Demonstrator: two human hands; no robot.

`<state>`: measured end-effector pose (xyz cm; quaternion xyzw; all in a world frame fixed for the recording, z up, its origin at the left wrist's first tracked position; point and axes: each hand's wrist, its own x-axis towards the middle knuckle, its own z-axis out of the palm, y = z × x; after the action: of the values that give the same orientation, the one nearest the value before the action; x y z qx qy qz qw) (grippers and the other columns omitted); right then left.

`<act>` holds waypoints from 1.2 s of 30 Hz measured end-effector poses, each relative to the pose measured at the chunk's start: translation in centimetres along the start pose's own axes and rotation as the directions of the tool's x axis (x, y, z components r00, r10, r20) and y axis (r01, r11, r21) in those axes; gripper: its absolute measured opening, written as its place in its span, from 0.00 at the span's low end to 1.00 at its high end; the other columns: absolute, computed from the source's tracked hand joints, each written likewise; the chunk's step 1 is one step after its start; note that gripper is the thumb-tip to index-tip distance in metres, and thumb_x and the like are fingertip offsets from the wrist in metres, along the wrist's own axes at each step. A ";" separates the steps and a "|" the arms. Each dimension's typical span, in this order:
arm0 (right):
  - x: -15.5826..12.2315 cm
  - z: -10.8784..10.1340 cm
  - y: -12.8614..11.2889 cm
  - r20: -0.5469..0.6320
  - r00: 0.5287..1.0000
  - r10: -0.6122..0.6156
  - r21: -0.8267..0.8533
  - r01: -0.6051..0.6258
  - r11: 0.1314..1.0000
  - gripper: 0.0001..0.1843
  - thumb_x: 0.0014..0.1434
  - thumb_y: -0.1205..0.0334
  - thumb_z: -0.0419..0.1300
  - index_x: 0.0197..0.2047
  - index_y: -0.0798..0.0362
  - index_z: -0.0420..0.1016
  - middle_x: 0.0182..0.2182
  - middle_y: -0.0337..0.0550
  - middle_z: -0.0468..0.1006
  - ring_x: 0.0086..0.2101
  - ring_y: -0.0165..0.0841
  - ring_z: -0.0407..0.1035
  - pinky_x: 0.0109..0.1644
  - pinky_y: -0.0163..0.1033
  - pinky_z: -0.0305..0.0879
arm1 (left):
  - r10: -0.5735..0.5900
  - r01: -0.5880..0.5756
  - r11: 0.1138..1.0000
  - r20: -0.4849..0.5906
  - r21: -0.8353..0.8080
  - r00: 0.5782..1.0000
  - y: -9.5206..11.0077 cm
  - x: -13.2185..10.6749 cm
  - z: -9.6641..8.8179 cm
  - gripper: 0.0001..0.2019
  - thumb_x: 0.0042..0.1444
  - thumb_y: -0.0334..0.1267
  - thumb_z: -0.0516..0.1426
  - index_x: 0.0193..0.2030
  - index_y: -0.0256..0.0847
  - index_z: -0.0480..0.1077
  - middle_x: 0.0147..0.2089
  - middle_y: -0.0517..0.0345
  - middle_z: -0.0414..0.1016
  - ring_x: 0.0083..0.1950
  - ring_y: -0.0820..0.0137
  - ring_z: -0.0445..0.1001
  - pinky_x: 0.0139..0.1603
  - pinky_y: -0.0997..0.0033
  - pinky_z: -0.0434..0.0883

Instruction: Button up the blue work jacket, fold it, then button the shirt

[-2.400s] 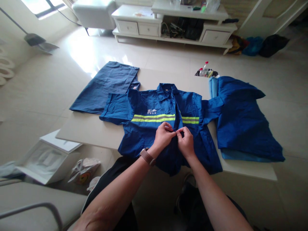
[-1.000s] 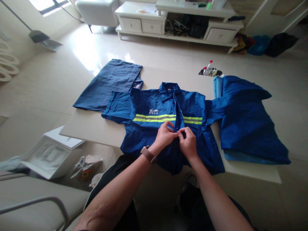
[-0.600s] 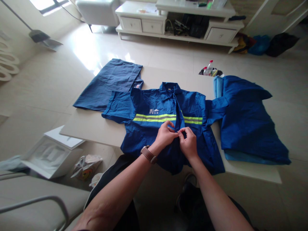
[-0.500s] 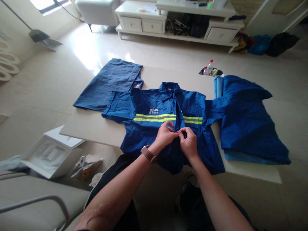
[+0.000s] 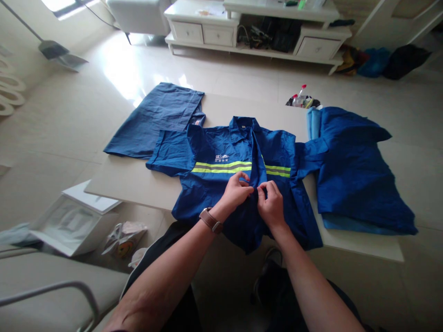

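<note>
Sun from a window [image 5: 64,3] made a bright patch on the shiny tile floor [image 5: 128,69]. A low white cabinet [image 5: 202,32] with drawers stood by the far wall, and a pale sofa [image 5: 44,295] sat at the near left.

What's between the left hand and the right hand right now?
In the head view, the front placket of the blue work shirt lies between the left hand and the right hand, pinched by both.

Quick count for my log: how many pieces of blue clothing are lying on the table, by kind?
Reflective-striped blue work shirt: 1
Folded dark blue garment: 1
Bunched bright blue garment: 1
Light blue cloth showing under it: 1
Total: 4
</note>
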<state>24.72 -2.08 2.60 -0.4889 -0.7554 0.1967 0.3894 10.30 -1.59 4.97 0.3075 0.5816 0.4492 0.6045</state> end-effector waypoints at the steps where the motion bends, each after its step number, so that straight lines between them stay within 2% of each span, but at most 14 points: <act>1: 0.0 0.0 0.0 0.005 1.000 0.004 0.001 -0.004 1.000 0.08 0.70 0.64 0.52 0.36 0.49 0.66 0.34 0.43 0.71 0.37 0.38 0.69 0.42 0.41 0.64 | 0.006 -0.006 1.000 -0.001 0.015 1.000 0.0 0.0 0.0 0.16 0.45 0.16 0.57 0.38 0.38 0.66 0.21 0.70 0.67 0.21 0.78 0.66 0.25 0.81 0.61; 7: 0.3 -0.1 0.3 0.016 0.999 0.045 0.049 -0.046 0.998 0.02 0.64 0.64 0.58 0.40 0.51 0.72 0.36 0.45 0.75 0.40 0.39 0.72 0.47 0.43 0.69 | -0.043 0.044 0.999 -0.035 0.024 0.998 0.4 0.2 0.0 0.19 0.47 0.14 0.58 0.46 0.31 0.71 0.23 0.68 0.70 0.22 0.78 0.68 0.27 0.79 0.65; 11: 0.3 -0.4 0.5 0.024 0.998 0.066 0.022 -0.066 0.998 0.08 0.61 0.64 0.60 0.44 0.53 0.76 0.41 0.49 0.76 0.44 0.42 0.73 0.51 0.46 0.70 | -0.107 0.105 0.994 -0.061 -0.040 0.992 0.6 0.1 0.0 0.22 0.46 0.14 0.59 0.49 0.29 0.69 0.25 0.66 0.73 0.22 0.77 0.70 0.28 0.77 0.66; 17: 0.4 -0.6 0.6 0.089 0.994 0.061 0.043 -0.065 0.997 0.09 0.63 0.65 0.59 0.44 0.52 0.79 0.40 0.47 0.81 0.43 0.41 0.76 0.50 0.45 0.72 | -0.130 0.127 0.989 -0.036 -0.079 0.991 0.3 0.2 -0.1 0.15 0.44 0.17 0.61 0.40 0.30 0.75 0.24 0.63 0.74 0.25 0.76 0.70 0.32 0.76 0.68; 21: 0.3 -0.4 0.7 0.097 0.995 0.035 0.028 -0.038 0.999 0.10 0.66 0.63 0.57 0.46 0.52 0.79 0.41 0.49 0.81 0.43 0.41 0.76 0.50 0.45 0.72 | -0.120 0.119 0.991 -0.017 -0.061 0.993 0.2 0.4 0.0 0.09 0.46 0.17 0.59 0.31 0.32 0.74 0.24 0.62 0.73 0.25 0.78 0.68 0.31 0.77 0.66; 26: 0.2 -0.3 0.8 0.078 0.997 0.023 0.032 -0.026 0.999 0.11 0.68 0.63 0.56 0.47 0.52 0.79 0.42 0.49 0.82 0.44 0.42 0.77 0.50 0.45 0.72 | -0.118 0.119 0.992 0.017 -0.042 0.993 0.3 0.3 0.1 0.08 0.50 0.18 0.59 0.31 0.33 0.72 0.24 0.62 0.71 0.24 0.78 0.69 0.29 0.77 0.63; 31: 0.4 -0.5 0.7 0.043 0.998 0.038 0.043 -0.040 0.998 0.11 0.69 0.63 0.55 0.44 0.52 0.80 0.40 0.48 0.83 0.42 0.40 0.78 0.49 0.44 0.72 | -0.113 0.114 0.993 0.060 -0.019 0.992 0.1 0.1 0.2 0.06 0.54 0.23 0.61 0.29 0.34 0.70 0.24 0.62 0.69 0.25 0.77 0.69 0.28 0.77 0.61; 36: 0.4 -0.3 0.6 0.056 0.996 0.068 0.037 -0.070 0.997 0.10 0.68 0.62 0.56 0.42 0.52 0.80 0.39 0.47 0.83 0.41 0.40 0.77 0.49 0.45 0.72 | -0.060 0.061 0.998 0.079 -0.005 0.995 -1.1 0.4 0.1 0.10 0.54 0.25 0.60 0.24 0.36 0.65 0.22 0.65 0.63 0.24 0.79 0.63 0.28 0.78 0.59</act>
<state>25.27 -1.50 2.50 -0.5015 -0.7444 0.2380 0.3712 10.52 -1.70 3.86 0.3050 0.5646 0.4204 0.6414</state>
